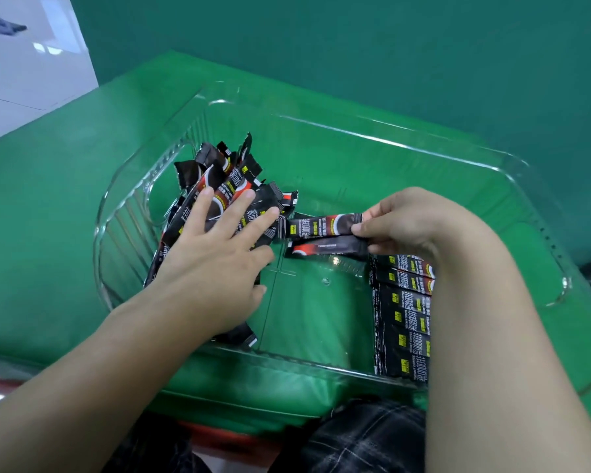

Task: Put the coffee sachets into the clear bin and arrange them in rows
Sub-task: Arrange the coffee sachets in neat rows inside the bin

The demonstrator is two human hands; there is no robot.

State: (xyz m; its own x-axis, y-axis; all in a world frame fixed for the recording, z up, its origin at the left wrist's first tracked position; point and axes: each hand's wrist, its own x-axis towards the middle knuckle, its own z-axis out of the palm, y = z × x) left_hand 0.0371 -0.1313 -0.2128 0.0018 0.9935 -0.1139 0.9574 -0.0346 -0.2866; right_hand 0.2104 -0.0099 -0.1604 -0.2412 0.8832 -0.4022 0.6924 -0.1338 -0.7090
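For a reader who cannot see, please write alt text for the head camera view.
Two bare hands sort black coffee sachets inside a clear bin on a green table. The left hand lies flat on a loose pile; the right hand pinches two sachets beside a neat row.

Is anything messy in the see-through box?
Yes. The pile of coffee sachets at the left end of the clear bin is a jumble, pointing every which way under the left hand. The row at the right lies neat. The right hand pinches two sachets.
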